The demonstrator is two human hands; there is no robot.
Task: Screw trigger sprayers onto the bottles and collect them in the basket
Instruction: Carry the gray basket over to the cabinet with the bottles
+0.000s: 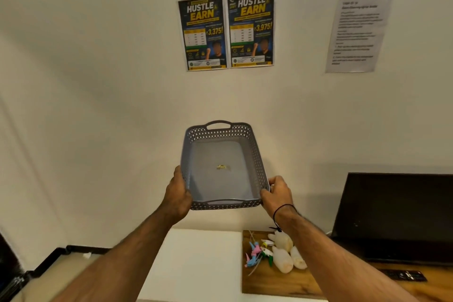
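Left hand [177, 193] and right hand [278, 195] clamped on the near corners of the grey basket [255, 154], raised and tilted toward the camera, likely to show it holding no bottles. Below the basket, on the wooden table [269, 284]: white bottles [284, 257] beside loose trigger sprayers [255, 252], none joined yet.

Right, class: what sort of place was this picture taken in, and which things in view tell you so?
Probably a room set up as a small work or recording station, not a factory: recruitment posters and a printed instruction sheet on the wall, a dark screen with a remote control on a wooden table.
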